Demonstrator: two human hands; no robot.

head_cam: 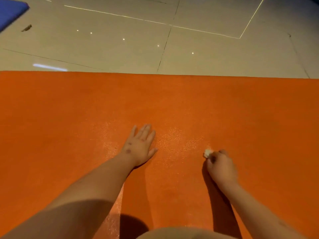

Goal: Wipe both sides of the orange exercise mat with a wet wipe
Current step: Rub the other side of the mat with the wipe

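The orange exercise mat (69,109) lies flat on the floor and fills the lower two thirds of the view. My left hand (140,145) rests palm down on it with straight fingers. To its right, my right hand (221,167) grips a small crumpled white wet wipe (207,153) and holds it against the mat. A faint damp sheen shows on the mat between and ahead of the two hands.
Beyond the mat's far edge lies a glossy beige tiled floor (207,54). A blue mat or pad (10,12) sits at the far left corner, with a small dark scrap (26,28) beside it. My knee shows at the bottom edge.
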